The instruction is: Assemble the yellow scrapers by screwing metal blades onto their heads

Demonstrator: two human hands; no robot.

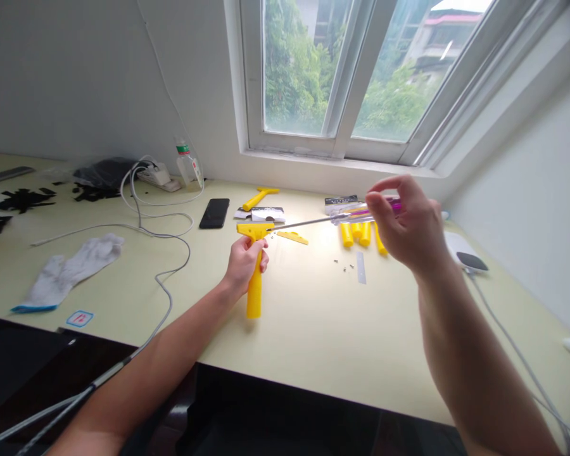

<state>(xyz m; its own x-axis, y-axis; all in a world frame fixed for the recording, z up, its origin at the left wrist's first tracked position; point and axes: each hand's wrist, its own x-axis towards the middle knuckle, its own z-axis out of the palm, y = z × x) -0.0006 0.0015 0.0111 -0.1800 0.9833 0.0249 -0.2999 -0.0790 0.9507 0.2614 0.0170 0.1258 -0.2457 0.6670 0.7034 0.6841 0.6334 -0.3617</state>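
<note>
A: Starting with the head view, the only one, what does the left hand [243, 265] have?

B: Its fingers are wrapped round the yellow T-shaped tool [254, 288], just under the crosspiece, and the lower end of the handle sticks out towards the near edge of the table [313, 323]

A: And the right hand [411, 225]?

B: Raised, with thumb and fingers closed round the clear and purple handle of a long screwdriver [349, 214]; its shaft runs across to the left hand, tip at the right side of the crosspiece

A: Is the tip seated in a screw?

B: I can't tell, that spot is too small

A: What lies close by?

B: Just right of the tool's head, a flat yellow piece [292, 238]; further right, yellow handles [365, 234] in a row, partly behind the screwdriver, and nearer the person some tiny metal parts [344, 270] beside a thin pale strip [361, 268]

A: Beyond the left hand?

B: A second yellow T-shaped piece [260, 198] towards the window [308, 69], a black phone [214, 213] to the left, and, further left, a white glove [73, 266]
</note>
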